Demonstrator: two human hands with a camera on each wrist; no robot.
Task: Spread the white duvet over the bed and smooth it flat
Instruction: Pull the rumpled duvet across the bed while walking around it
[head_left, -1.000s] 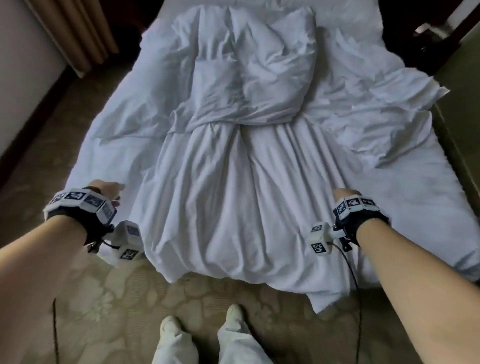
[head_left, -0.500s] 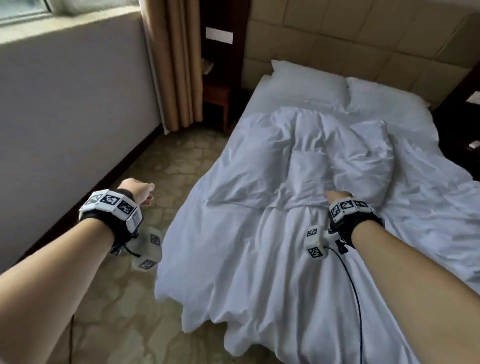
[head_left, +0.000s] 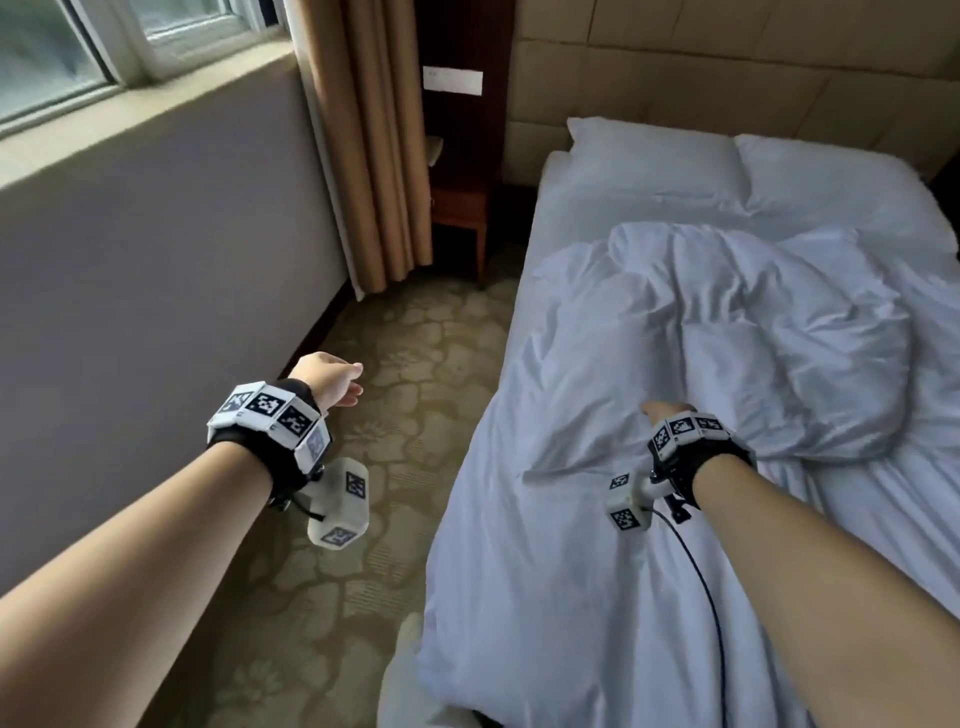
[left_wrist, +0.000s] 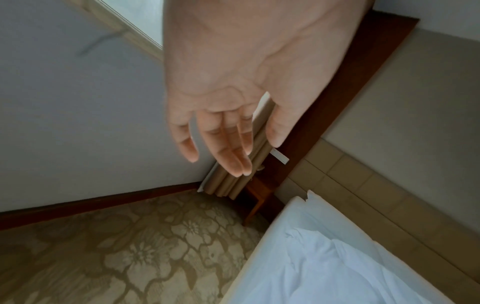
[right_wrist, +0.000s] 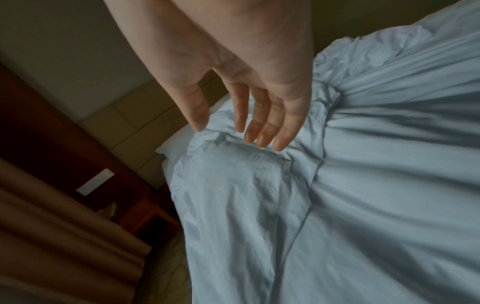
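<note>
The white duvet (head_left: 649, 364) lies crumpled on the bed (head_left: 563, 208), bunched into thick folds across its middle and hanging over the left side. My right hand (head_left: 662, 410) hovers above the bunched folds with fingers (right_wrist: 262, 123) straight and loose, holding nothing. My left hand (head_left: 332, 376) is out over the carpet left of the bed, palm open, fingers (left_wrist: 228, 150) relaxed and empty. The duvet (right_wrist: 285, 205) fills the right wrist view; its edge (left_wrist: 337, 267) shows at the lower right of the left wrist view.
Two white pillows (head_left: 727, 166) lie at the padded headboard (head_left: 727, 78). A wooden nightstand (head_left: 457, 208) and tan curtain (head_left: 363, 156) stand in the far corner. A wall (head_left: 156, 286) under a window runs along the left, with patterned carpet (head_left: 405, 415) between it and the bed.
My view swung from the foot of the bed round to its left side. My left hand came off the duvet's edge and moved out over the carpet; the right moved up to the bunched middle.
</note>
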